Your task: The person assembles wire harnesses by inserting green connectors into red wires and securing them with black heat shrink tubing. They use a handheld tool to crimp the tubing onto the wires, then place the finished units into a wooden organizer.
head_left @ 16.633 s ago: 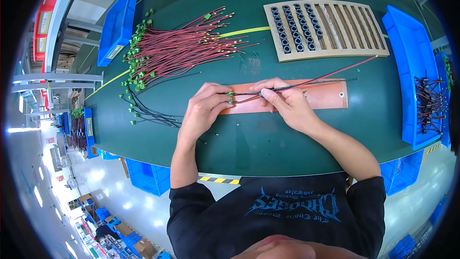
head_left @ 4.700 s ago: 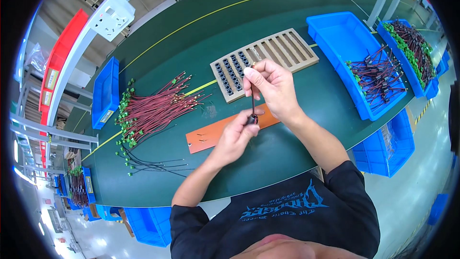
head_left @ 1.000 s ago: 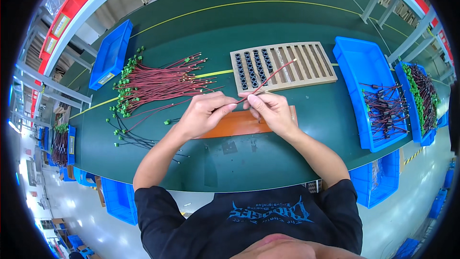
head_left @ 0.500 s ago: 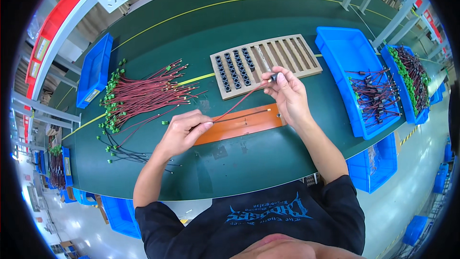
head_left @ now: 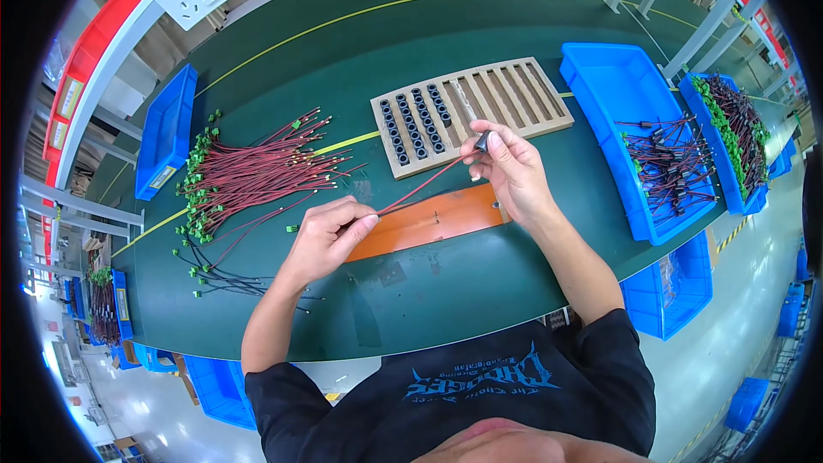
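A thin red wire (head_left: 420, 188) runs taut between my hands above the table, with a dark wire beside it. My left hand (head_left: 333, 233) pinches the wires at their left end, fingers closed. Between thumb and fingers of my right hand (head_left: 512, 173) is a small black ferrite core (head_left: 483, 143), held where the red wire reaches it. Whether the wire passes through the core I cannot tell. Below the hands lies an orange strip (head_left: 403, 235). Behind them sits a slotted tan tray (head_left: 549, 127) with black cores in its left rows.
Left lies a pile of red wires (head_left: 257, 167) with green connectors, and some black wires (head_left: 231, 279). A blue bin (head_left: 596, 77) with wired cores stands right, beside another full bin (head_left: 754, 197). A blue bin (head_left: 167, 133) stands far left. The green table's (head_left: 446, 291) front edge is near my body.
My right hand has moved slightly left and down with the core, its fingers shifting. The dark wire's free end, which stretched over the orange strip, now bends up toward my right hand.
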Tool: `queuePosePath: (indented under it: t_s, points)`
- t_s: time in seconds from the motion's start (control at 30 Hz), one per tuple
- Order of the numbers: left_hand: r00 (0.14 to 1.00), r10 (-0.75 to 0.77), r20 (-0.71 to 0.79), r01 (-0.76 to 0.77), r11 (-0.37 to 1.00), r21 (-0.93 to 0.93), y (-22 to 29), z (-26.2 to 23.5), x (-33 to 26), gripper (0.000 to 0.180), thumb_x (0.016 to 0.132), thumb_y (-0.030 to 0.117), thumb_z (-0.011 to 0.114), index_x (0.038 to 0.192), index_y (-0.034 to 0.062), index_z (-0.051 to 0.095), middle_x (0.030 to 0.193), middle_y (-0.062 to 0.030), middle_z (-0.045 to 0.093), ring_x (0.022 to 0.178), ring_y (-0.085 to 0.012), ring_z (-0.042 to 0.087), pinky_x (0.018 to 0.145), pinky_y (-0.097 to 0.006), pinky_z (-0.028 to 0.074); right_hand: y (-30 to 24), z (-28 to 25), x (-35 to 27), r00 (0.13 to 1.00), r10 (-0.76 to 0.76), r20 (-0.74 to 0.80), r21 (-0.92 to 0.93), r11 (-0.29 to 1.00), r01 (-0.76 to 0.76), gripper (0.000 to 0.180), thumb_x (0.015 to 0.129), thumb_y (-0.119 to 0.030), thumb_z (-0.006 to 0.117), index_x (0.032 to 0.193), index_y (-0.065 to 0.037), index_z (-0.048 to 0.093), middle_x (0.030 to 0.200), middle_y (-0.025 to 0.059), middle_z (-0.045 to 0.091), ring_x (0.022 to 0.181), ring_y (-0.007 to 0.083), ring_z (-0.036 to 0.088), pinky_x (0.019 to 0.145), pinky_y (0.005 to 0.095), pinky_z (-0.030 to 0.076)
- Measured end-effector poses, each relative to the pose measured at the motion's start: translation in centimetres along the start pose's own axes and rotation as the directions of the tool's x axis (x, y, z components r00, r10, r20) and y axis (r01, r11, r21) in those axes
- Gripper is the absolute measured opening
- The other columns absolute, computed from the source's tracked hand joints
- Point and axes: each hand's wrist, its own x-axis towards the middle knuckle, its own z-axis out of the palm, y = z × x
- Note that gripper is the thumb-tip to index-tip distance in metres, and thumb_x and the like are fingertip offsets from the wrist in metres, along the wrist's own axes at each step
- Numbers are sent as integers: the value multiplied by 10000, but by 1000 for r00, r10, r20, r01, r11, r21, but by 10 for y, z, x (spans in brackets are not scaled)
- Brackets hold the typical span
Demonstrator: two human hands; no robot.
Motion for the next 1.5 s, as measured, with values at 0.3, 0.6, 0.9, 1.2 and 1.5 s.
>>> queuePosePath:
  t_s: [0.3,0.6,0.9,1.2,1.5]
  points:
    - [998,-23,-65,23,1000,9,3,6,1,81,940,27,706,952,-52,723,742,-67,640,635,-120,539,559,-284,420,2,9,-4,1000,3,-2,-51,999,-3,312,1097,-221,533,1337,-29,582,1127,127,714,1036,188,675,822,312,526]
    - [992,7,-125,-8,1000,-5,4,17,2,73,939,17,705,967,-46,728,728,-62,624,624,-118,537,550,-280,411,7,19,-9,1000,-13,-20,-99,995,11,326,1086,-213,554,1353,-26,578,1160,145,718,1066,187,675,837,300,525]
    - [998,-58,10,59,995,-77,15,39,26,150,967,112,722,1015,-30,739,726,-55,645,614,-105,556,556,-290,443,46,54,-32,994,100,50,20,995,-101,263,1070,-153,581,1293,-28,641,1114,76,703,859,94,604,768,247,506]
    - [930,-230,287,252,967,-42,5,1,9,156,968,135,709,1025,-1,761,744,-43,689,671,-110,612,634,-291,516,60,70,-30,946,138,294,-227,971,-71,179,1073,-108,557,1201,2,618,1122,114,686,969,153,677,881,312,566]
    - [916,-400,-27,313,756,-575,-41,-29,-56,290,894,-45,743,1180,-55,703,1129,-105,686,964,-184,708,894,-321,605,76,74,-23,986,73,148,-7,997,-73,210,1085,-150,554,1229,-3,591,1162,143,675,1047,204,684,928,356,569]
